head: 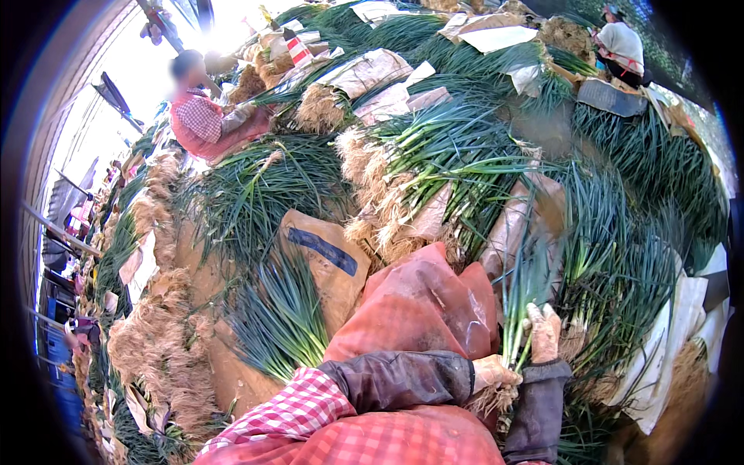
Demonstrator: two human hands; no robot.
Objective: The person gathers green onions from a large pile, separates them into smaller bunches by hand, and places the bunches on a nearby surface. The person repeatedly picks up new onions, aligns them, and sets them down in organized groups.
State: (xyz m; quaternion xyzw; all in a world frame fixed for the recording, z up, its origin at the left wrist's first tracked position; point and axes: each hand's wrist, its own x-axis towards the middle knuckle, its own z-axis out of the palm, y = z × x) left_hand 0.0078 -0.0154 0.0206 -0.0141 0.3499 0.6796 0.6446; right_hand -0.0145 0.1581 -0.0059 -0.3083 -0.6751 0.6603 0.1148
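A small bunch of green onion plants (520, 290) stands roughly upright over my lap, at the lower right, its pale roots hanging downward. My left hand (495, 375) is closed around its base, just above the roots. Beside the stems, a little higher, my right hand (543, 332) has its fingers bent against the plants; whether it grips them cannot be told. Under my forearms spreads a red plastic apron (407, 302). A large pile of green onions with bushy roots (378, 174) lies ahead, and a smaller bundle (290, 314) rests left of my knees.
A brown paper sack (325, 250) lies by the apron. Rooty bundles (163, 349) line the left, and more onion plants (610, 250) the right, with pale sheets (657, 360) beyond. One person (203, 122) sits at the upper left, another (622, 46) at the upper right.
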